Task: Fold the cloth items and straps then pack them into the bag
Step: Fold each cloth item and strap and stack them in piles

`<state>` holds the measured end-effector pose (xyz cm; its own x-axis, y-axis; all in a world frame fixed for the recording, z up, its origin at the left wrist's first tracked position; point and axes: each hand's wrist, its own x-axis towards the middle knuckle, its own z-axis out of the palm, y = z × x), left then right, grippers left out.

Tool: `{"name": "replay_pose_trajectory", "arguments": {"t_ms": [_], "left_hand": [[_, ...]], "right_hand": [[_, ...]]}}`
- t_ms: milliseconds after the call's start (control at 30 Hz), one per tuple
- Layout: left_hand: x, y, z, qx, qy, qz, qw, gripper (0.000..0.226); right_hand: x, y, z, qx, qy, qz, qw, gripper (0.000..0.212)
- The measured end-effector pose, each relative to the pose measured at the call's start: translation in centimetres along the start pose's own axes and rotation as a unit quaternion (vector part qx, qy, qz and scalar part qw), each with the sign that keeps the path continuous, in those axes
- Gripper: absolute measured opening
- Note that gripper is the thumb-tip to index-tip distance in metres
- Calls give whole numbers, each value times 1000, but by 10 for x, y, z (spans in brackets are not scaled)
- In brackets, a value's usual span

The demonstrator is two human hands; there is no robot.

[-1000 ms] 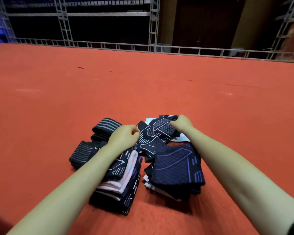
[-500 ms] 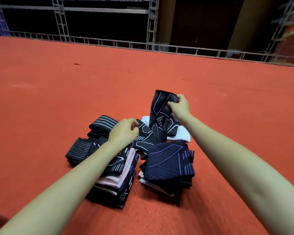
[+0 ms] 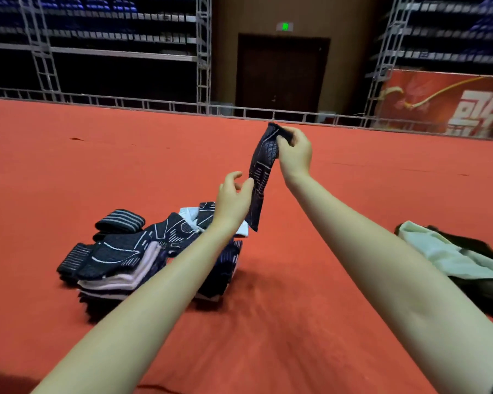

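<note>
My right hand (image 3: 295, 155) pinches the top end of a dark patterned cloth sleeve (image 3: 261, 172), which hangs down in the air above the red floor. My left hand (image 3: 232, 196) is raised beside the sleeve's middle, fingers apart, thumb close to the fabric. Below and to the left lies a pile of folded dark cloth items (image 3: 120, 257) with white and pink layers, and striped black straps (image 3: 120, 221) sit at its far left. My left forearm hides part of a second dark stack (image 3: 225, 268).
A black bag with a pale cloth lining (image 3: 450, 251) lies open on the red carpet (image 3: 268, 322) at the right. A metal rail (image 3: 154, 105) and scaffolding border the far edge of the floor.
My right hand has lifted the patterned sleeve up off the pile. My left hand let go of the pile and rose toward the hanging sleeve. The view has tilted upward.
</note>
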<state>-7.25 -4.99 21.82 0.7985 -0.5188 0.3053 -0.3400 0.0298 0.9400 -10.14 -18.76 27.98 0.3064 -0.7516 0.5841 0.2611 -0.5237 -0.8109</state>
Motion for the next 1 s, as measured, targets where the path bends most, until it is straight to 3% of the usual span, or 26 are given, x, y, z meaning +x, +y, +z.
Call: {"name": "replay_pose_trajectory", "arguments": {"t_ms": [100, 167, 300, 367, 467, 533, 700, 833, 1000], "left_hand": [[-16, -5, 36, -110, -20, -138, 984, 48], [-35, -12, 63, -198, -66, -237, 949, 39], [-70, -30, 112, -411, -159, -438, 784, 60], [-83, -38, 131, -460, -157, -454, 747, 61], [-96, -51, 142, -467, -117, -412, 774, 24], [-98, -69, 140, -420, -105, -376, 819, 16], [-108, -110, 121, -286, -40, -318, 903, 54], [-125, -132, 108, -177, -30, -273, 945, 52], [-129, -146, 97, -113, -1, -231, 966, 44]], "right_hand": [[-9, -13, -36, 61, 29, 32, 997, 18], [-21, -14, -60, 85, 28, 42, 995, 18], [-51, -6, -98, 90, 36, 49, 994, 19], [-61, 3, -117, 104, 53, 65, 991, 18], [-73, 21, -153, 126, 109, 109, 980, 18], [-85, 40, -180, 161, 160, 154, 962, 15], [-149, 105, -226, 213, 227, 294, 904, 17], [-210, 147, -236, 123, 196, 373, 898, 22], [-232, 160, -230, -7, 103, 331, 938, 16]]}}
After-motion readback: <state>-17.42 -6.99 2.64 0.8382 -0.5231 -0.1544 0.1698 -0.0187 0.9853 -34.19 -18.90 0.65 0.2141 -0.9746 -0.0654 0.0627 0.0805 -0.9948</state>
